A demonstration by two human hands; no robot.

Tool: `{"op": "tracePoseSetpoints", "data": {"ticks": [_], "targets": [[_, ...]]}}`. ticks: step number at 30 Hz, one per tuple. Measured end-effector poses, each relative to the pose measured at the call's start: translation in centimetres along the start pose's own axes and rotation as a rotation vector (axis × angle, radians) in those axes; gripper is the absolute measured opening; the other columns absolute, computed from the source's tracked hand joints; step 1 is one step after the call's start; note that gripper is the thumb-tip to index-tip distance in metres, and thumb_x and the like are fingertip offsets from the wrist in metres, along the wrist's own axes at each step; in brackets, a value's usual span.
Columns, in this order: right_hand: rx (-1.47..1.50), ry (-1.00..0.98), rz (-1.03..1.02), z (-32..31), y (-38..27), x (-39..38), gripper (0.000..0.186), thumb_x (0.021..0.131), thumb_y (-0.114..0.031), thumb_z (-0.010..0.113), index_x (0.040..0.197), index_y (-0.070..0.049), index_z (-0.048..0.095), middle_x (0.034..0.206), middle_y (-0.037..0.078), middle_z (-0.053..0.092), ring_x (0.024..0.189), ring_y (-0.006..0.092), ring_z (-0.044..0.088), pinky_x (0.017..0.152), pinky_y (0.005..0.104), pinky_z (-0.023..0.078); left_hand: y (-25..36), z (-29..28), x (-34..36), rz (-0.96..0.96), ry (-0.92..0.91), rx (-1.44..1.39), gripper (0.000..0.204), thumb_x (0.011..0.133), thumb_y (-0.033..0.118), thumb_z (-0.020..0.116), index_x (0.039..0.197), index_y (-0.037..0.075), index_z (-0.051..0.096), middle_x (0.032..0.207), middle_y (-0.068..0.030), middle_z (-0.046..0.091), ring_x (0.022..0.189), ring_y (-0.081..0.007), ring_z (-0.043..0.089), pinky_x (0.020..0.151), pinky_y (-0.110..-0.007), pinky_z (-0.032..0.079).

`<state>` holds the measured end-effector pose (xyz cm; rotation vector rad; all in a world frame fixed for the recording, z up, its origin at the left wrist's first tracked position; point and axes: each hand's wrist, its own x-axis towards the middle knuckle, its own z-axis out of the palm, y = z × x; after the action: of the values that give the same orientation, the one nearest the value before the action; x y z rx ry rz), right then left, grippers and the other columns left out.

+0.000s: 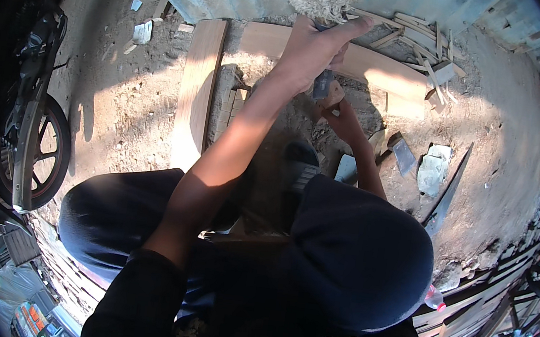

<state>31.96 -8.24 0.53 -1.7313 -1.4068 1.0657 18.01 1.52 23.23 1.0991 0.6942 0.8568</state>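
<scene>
The person squatted on the dirt, and beyond the knees the right hand (pixel 345 120) gripped a small wood block (pixel 333 96), fingers wrapped on its lower end. Above it the left hand (pixel 314 47) closed round a dark tool (pixel 323 85), probably a hatchet, held upright over the block. The work looked like trimming; the next stroke wanted a steady block, whose long axis tilted up and left, toward the plank (pixel 362 62) beyond.
</scene>
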Motion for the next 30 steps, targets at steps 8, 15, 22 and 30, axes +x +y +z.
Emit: {"op": "tracePoseSetpoints", "data": {"ticks": [8, 15, 22, 30], "targets": [[0.032, -0.027, 0.03, 0.7, -1.0, -0.4, 0.038, 0.08, -0.02, 0.068, 0.108, 0.001, 0.055, 0.1, 0.016, 0.065, 0.096, 0.0246, 0.062, 0.081, 0.0371, 0.046, -5.0, 0.8, 1.3, -0.11, -0.096, 0.036, 0.036, 0.076, 0.026, 0.075, 0.099, 0.003, 0.061, 0.07, -0.0017, 0.057, 0.056, -0.0092, 0.051, 0.051, -0.026, 0.044], [0.0, 0.063, 0.019, 0.4, -1.9, -1.0, 0.042, 0.079, -0.022, 0.067, 0.11, 0.002, 0.052, 0.088, 0.018, 0.064, 0.086, 0.0335, 0.063, 0.076, 0.0399, 0.047, -9.1, -0.5, 3.0, -0.027, -0.342, -0.152, 0.023, 0.08, 0.018, 0.07, 0.094, 0.003, 0.062, 0.072, -0.0014, 0.058, 0.062, -0.0078, 0.053, 0.054, -0.024, 0.044], [0.054, 0.06, -0.005, 0.3, -2.3, -1.2, 0.048, 0.08, -0.022, 0.065, 0.119, 0.001, 0.05, 0.091, 0.018, 0.065, 0.09, 0.0334, 0.063, 0.079, 0.0394, 0.047, -8.1, 0.8, 2.2, -0.026, -0.166, 0.029, 0.025, 0.08, 0.018, 0.071, 0.097, 0.002, 0.062, 0.084, -0.0035, 0.063, 0.075, -0.0112, 0.058, 0.066, -0.027, 0.047], [0.035, 0.103, -0.038, 0.2, -1.5, -1.9, 0.046, 0.08, -0.022, 0.065, 0.119, -0.002, 0.051, 0.097, 0.017, 0.065, 0.09, 0.0306, 0.064, 0.08, 0.0383, 0.048, -7.4, 2.3, 0.4, 0.038, -0.084, 0.218, 0.031, 0.08, 0.017, 0.07, 0.104, 0.001, 0.061, 0.098, -0.0068, 0.065, 0.092, -0.0161, 0.06, 0.08, -0.032, 0.048]]}}
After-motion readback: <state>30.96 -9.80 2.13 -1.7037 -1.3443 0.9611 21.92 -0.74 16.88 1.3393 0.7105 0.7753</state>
